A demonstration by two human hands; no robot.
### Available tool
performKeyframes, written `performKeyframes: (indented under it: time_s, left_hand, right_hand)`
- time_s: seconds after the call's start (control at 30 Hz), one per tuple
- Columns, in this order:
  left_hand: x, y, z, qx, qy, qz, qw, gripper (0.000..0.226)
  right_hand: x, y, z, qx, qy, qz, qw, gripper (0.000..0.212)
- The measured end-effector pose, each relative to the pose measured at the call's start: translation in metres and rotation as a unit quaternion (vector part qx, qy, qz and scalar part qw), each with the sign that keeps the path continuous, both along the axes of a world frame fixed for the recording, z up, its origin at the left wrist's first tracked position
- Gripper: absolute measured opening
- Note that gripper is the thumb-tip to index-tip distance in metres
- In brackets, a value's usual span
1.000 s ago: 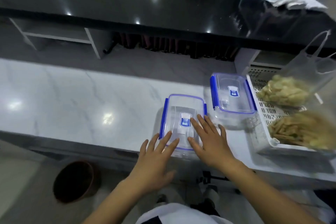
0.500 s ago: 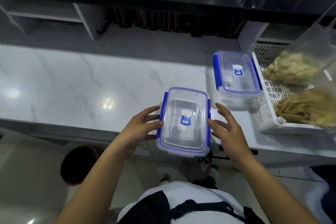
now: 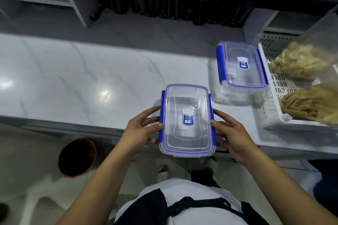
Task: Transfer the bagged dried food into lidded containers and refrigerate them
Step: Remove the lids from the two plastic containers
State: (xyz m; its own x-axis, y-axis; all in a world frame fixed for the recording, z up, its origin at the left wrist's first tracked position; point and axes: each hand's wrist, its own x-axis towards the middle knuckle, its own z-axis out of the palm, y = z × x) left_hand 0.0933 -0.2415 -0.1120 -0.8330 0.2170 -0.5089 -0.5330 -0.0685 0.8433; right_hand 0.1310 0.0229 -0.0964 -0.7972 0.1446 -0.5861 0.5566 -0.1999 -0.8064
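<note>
The near container [image 3: 186,120] is gripped at its blue side clasps by the left hand [image 3: 140,133] and right hand [image 3: 232,135], overhanging the tabletop [image 3: 91,78] edge. If a clasp is released unevenly, it could be tipped floorward.

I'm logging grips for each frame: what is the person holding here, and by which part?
Both hands, left hand and right hand, hold the near container by its blue side latches.
</note>
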Motion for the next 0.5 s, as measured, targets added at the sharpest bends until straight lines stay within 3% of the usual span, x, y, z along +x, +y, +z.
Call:
performKeyframes:
  time_s: [0.5]
  left_hand:
    - [-0.010, -0.005, 0.003, 0.016, -0.008, -0.005, 1.000, 0.052]
  right_hand:
    - [-0.008, -0.001, -0.007, -0.030, 0.006, -0.008, 0.999, 0.039]
